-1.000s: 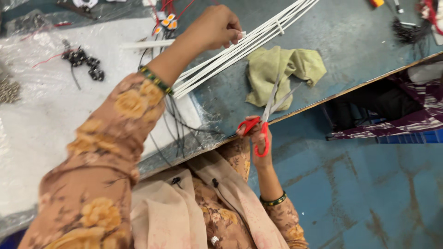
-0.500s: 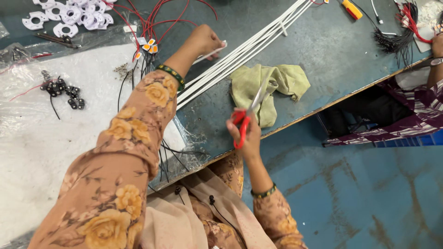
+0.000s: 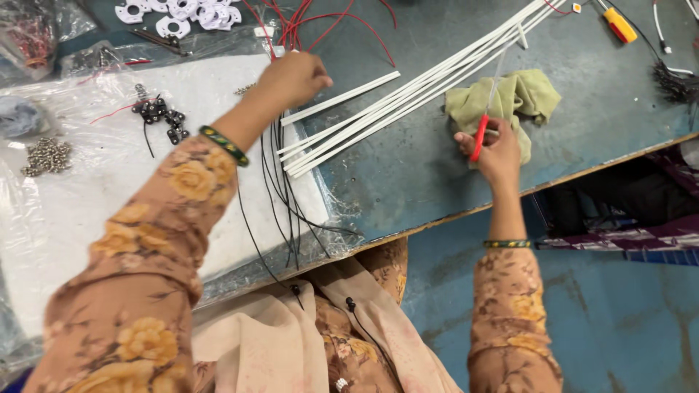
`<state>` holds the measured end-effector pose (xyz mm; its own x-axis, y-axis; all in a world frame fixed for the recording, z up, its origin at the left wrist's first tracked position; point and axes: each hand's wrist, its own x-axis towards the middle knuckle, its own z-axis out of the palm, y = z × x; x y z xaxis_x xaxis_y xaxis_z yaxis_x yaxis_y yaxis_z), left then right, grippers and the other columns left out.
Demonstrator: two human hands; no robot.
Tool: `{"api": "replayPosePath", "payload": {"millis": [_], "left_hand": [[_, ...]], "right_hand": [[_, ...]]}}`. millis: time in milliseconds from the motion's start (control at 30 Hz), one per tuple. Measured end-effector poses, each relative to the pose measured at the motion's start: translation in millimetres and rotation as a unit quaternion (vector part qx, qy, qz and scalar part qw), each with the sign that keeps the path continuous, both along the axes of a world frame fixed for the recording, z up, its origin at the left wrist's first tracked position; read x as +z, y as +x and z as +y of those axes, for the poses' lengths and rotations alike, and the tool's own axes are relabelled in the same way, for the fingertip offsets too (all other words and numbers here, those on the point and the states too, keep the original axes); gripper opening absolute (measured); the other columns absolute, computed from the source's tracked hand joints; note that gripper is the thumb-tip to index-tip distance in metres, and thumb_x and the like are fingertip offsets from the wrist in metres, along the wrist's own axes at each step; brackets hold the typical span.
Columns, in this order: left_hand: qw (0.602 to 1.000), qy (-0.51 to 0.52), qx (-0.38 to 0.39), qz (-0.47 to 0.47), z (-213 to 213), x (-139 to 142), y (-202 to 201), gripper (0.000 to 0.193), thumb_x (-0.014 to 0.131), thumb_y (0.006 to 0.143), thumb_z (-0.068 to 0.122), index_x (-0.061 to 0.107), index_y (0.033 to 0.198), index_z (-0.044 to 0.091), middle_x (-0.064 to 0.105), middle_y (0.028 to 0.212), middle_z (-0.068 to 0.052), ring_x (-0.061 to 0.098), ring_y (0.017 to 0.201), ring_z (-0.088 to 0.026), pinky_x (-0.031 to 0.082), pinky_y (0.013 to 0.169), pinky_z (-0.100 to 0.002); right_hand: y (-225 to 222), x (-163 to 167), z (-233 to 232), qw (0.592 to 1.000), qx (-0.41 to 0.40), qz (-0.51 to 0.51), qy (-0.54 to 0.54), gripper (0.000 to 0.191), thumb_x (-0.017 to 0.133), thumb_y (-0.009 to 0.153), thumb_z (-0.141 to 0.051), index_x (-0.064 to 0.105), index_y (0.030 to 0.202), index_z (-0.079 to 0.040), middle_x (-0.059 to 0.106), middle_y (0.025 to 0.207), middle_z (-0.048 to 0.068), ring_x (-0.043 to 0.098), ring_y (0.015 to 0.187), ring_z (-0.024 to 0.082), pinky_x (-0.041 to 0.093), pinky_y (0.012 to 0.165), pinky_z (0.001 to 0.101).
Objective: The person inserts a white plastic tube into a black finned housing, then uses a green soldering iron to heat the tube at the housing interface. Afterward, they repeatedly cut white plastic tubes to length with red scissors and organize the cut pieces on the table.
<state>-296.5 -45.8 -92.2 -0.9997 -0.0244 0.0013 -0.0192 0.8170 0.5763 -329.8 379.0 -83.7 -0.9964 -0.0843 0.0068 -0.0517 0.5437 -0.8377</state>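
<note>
Left hand (image 3: 291, 78) — closed over the ends of black wires (image 3: 280, 182) beside a bundle of white tubes (image 3: 408, 91) on the grey bench (image 3: 408, 175). Right hand (image 3: 495, 149) gripped red-handled scissors (image 3: 482, 124), blades up, over a green rag (image 3: 524, 98). Also lay there — red wires (image 3: 320, 25), white rings (image 3: 189, 11), black clips (image 3: 156, 116), screwdriver (image 3: 619, 24).

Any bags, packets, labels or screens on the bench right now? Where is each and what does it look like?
Clear plastic bag: far left corner, crumpled, dark and reddish parts inside.
Second clear bag: just right of it, small, flat, crinkled.
Clear plastic sheet: spread over the white board under the left hand.
No labels, signs or screens visible.
</note>
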Motion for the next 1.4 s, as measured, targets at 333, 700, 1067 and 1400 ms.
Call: {"api": "replayPosePath", "payload": {"millis": [333,700,1067,1400], "left_hand": [[0.993,-0.061,-0.033,-0.097,30.0,-23.1,1.9,0.025,0.08,0.086,0.033,0.079,0.096,0.01,0.075,0.101,-0.018,0.07,0.1,-0.036,0.054,0.086,-0.047],[0.994,-0.003,-0.043,-0.097,42.1,-34.5,42.4,0.027,0.069,0.09,0.034,0.076,0.096,0.009,0.077,0.09,-0.014,0.072,0.093,-0.034,0.055,0.082,-0.047],[0.998,0.012,0.053,-0.016,86.8,-34.3,78.5,0.026,0.057,0.101,0.032,0.064,0.108,0.008,0.072,0.092,-0.022,0.07,0.09,-0.044,0.054,0.077,-0.055],[0.99,0.128,0.043,0.03,85.7,0.3,113.4,0.023,0.048,0.106,0.028,0.058,0.106,0.006,0.073,0.074,-0.015,0.072,0.07,-0.035,0.054,0.065,-0.049]], "right_hand": [[48.7,37.9,-15.3,0.873,0.065,0.033,0.482,0.077,0.1,0.052,-0.056,0.074,0.104,-0.006,0.061,0.113,0.019,0.066,0.095,0.039,0.055,0.081,0.0472],[95.1,-11.7,-90.1,0.919,0.211,-0.26,-0.209,0.056,0.058,0.099,-0.039,0.055,0.14,-0.001,0.07,0.122,0.024,0.073,0.109,0.033,0.063,0.089,0.0439],[94.4,-74.6,-174.5,0.925,0.111,-0.195,-0.305,0.035,0.062,0.101,-0.014,0.06,0.127,0.008,0.073,0.099,0.019,0.074,0.081,0.026,0.062,0.069,0.0338],[97.6,-55.3,-161.5,0.829,0.028,-0.255,-0.497,0.052,0.055,0.102,-0.033,0.048,0.133,0.009,0.07,0.117,0.026,0.074,0.105,0.031,0.063,0.087,0.0394]]}}
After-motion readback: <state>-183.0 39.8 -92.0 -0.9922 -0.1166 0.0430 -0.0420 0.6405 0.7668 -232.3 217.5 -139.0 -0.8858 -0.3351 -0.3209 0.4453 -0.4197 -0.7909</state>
